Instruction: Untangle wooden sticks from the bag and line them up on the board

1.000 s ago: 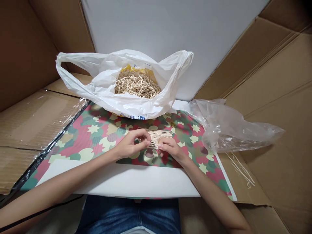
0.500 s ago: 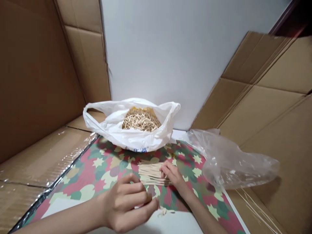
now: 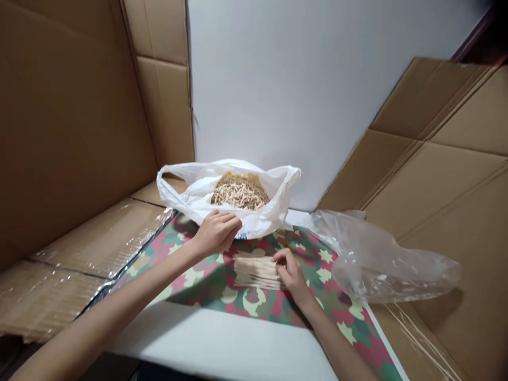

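My left hand (image 3: 219, 232) is raised in front of the white plastic bag (image 3: 186, 197), its fingers curled closed. Whatever it may hold is hidden behind the fingers. Short pale bits (image 3: 240, 193) fill the open mouth of the bag. A flat row of thin pale strips (image 3: 256, 271) lies side by side on the patterned sheet. At the right ends of these strips, my right hand (image 3: 291, 274) has its thumb and fingers curled in against them.
A camouflage-patterned sheet (image 3: 254, 302) covers part of the white tabletop (image 3: 222, 338). Crumpled clear plastic (image 3: 391, 264) lies at the right, with a few long strips (image 3: 423, 338) below it. Cardboard walls (image 3: 71, 100) stand on both sides, and a pale panel (image 3: 278, 95) stands behind.
My left hand has moved forward from the near edge toward the bag. The small pale scraps beside it no longer show on the white surface. My right hand stays at the strips.
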{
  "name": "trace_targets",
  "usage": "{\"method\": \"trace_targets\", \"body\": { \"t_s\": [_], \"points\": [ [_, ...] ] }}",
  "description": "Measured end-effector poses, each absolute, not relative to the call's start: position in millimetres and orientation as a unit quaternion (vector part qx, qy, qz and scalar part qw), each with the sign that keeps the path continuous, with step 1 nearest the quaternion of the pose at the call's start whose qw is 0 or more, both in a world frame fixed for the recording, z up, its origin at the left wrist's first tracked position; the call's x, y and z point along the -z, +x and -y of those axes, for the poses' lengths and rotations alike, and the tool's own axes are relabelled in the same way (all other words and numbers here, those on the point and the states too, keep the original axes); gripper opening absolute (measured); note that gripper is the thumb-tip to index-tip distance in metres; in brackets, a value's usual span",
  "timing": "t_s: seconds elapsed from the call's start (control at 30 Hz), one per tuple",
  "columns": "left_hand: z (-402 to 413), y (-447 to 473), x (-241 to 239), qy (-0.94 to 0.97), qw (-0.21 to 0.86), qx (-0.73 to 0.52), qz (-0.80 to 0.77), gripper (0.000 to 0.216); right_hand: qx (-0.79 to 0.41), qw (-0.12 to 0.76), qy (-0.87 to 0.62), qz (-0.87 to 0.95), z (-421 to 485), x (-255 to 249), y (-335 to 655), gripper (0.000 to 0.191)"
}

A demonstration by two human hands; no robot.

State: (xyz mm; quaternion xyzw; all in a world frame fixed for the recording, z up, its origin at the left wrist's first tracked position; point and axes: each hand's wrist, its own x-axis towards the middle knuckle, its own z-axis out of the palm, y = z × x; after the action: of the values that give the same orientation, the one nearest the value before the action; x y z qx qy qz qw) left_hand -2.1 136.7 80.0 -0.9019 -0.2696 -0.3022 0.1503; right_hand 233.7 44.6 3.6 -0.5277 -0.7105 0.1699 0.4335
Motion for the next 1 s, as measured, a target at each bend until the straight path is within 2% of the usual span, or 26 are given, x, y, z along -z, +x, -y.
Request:
{"method": "trace_targets", "body": {
  "t_s": [0.07,0.2,0.3,0.63,1.0],
  "points": [
    [-125,5,-66,-0.913,0.134,0.301,0.241,0.025,-0.119,0.372,-0.534,0.750,-45,-10,232,0.008],
    [-120,16,-39,-0.933,0.102,0.269,0.217,0.022,-0.012,0.144,-0.480,0.865,-47,-15,229,0.013],
    [-121,18,-22,-0.945,0.059,0.238,0.217,0.019,0.034,0.074,-0.468,0.880,-44,-11,225,0.015],
    [-120,19,-7,-0.938,-0.054,0.223,0.261,0.019,0.088,0.033,-0.484,0.870,-43,6,222,0.016],
    [-121,16,-6,-0.935,-0.074,0.222,0.266,0.019,0.060,0.083,-0.471,0.876,-40,3,223,0.017]
  ]
}}
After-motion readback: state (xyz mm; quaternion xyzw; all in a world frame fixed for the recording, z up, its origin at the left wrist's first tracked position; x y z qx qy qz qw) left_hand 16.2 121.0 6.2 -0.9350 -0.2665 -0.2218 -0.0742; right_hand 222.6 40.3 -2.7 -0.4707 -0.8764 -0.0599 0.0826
